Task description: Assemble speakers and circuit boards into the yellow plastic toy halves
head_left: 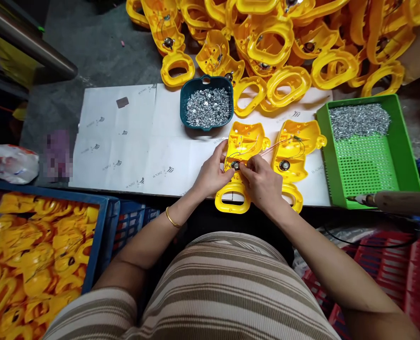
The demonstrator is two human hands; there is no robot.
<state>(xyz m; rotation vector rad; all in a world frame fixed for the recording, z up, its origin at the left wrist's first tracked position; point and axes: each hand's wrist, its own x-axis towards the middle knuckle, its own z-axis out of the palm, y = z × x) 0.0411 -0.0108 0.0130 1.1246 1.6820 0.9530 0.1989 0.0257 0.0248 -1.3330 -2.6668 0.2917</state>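
On the white board in front of me lies a yellow plastic housing half (245, 134) with a looped handle, thin wires and a small round metal part (235, 165) inside. My left hand (213, 171) grips its left edge, thumb beside the round part. Bent over the same part from the right is my right hand (265, 183), its fingertips pinched together; anything between them is too small or hidden to name. To the right rests a second yellow housing half (289, 153) of the same shape, with red wires and its own round metal part (284, 165).
A dark teal basket (182, 106) of small metal pieces stands behind. At right is a green basket (404, 141) of screws, with a tool tip (360, 199) over it. Yellow housings (270, 42) pile up at the back; more fill a blue crate (101, 222) at left.
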